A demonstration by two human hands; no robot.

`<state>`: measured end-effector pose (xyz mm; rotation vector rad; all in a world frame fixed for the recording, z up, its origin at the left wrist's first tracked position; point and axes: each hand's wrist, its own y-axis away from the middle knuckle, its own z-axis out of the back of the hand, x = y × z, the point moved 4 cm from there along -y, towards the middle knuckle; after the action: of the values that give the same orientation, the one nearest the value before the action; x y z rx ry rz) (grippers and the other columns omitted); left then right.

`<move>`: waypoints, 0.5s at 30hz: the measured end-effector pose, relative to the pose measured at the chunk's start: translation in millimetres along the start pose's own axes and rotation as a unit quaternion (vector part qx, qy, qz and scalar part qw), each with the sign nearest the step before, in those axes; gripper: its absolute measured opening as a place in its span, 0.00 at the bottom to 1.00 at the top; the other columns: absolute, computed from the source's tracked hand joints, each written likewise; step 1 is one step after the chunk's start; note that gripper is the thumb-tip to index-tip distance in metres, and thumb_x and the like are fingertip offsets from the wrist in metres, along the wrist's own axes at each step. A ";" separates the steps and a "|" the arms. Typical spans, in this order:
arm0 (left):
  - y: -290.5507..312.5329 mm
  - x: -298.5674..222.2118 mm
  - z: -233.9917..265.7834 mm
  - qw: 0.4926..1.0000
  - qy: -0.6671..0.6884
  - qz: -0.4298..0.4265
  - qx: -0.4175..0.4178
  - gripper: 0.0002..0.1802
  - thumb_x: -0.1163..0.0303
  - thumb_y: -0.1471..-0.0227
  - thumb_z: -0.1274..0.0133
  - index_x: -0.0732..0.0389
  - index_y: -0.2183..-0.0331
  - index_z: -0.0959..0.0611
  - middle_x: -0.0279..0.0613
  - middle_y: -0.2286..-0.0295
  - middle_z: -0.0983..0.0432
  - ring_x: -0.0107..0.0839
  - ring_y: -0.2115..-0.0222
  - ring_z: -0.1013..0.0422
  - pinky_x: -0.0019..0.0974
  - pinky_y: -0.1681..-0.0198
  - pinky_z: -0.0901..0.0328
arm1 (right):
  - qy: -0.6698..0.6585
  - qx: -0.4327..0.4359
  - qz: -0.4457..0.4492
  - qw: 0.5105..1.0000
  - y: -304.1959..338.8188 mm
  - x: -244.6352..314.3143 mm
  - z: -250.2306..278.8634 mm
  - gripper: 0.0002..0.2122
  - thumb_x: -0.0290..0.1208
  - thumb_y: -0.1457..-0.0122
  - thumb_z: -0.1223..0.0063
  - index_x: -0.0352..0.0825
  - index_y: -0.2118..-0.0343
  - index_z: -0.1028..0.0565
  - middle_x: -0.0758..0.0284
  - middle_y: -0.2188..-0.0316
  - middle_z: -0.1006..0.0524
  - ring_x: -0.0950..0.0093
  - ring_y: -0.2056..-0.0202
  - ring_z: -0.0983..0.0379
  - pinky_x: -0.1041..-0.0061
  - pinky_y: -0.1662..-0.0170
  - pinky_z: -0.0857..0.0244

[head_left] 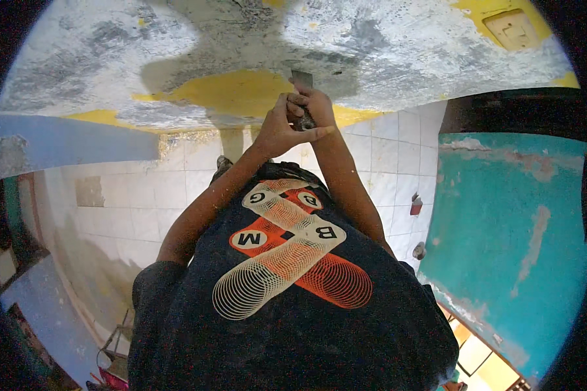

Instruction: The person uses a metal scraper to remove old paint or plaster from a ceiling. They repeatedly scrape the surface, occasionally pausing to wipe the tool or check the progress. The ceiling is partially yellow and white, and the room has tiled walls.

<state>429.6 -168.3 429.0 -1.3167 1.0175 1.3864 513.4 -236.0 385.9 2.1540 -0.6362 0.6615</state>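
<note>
Both my hands are closed around a scraper with a flat metal blade (301,79) and a dark, dirty handle. My right hand (319,107) wraps the handle, with a finger lying toward the blade. From the other side, my left hand (280,130) curls its fingers over the handle, its thumb stretched across to my right wrist. The blade meets the wall (398,49), whose surface is mottled white and grey. Just left of the blade a patch of yellow paint (235,90) remains on the wall. Part of the handle is hidden by my fingers.
A wall switch plate (516,30) sits at the upper right. White floor tiles (199,186) lie below. A teal wall (502,215) with flaking paint stands on the right, a bluish wall (78,140) on the left. A small reddish object (416,207) lies on the tiles.
</note>
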 end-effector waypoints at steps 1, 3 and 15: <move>-0.9 -7.1 0.6 1.000 -0.009 0.013 0.005 0.47 0.46 0.73 0.29 0.67 0.58 0.30 0.40 0.67 0.35 0.27 0.68 0.34 0.29 0.64 0.35 | -0.024 0.006 -0.002 1.000 9.6 8.3 -11.2 0.12 0.36 0.36 0.62 0.36 0.59 0.29 0.78 0.89 0.44 0.83 0.89 0.48 0.80 0.86 0.47; -1.2 -16.8 2.0 0.999 -0.024 0.039 0.011 0.47 0.45 0.73 0.29 0.67 0.58 0.30 0.40 0.67 0.35 0.27 0.69 0.34 0.29 0.64 0.35 | -0.069 0.020 -0.010 0.997 29.3 20.4 -31.3 0.13 0.35 0.35 0.64 0.35 0.54 0.31 0.78 0.89 0.43 0.83 0.89 0.47 0.81 0.86 0.48; -42.1 101.4 1.7 0.996 -0.029 0.089 0.011 0.46 0.45 0.70 0.31 0.69 0.59 0.31 0.45 0.64 0.30 0.30 0.65 0.31 0.34 0.61 0.35 | 0.170 0.075 0.128 0.974 -65.0 -19.6 36.2 0.07 0.33 0.44 0.50 0.34 0.70 0.28 0.71 0.82 0.31 0.79 0.82 0.37 0.78 0.79 0.42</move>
<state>471.9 -149.0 329.5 -1.1852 1.1302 1.5336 548.5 -223.1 318.7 2.0409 -0.6994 1.2233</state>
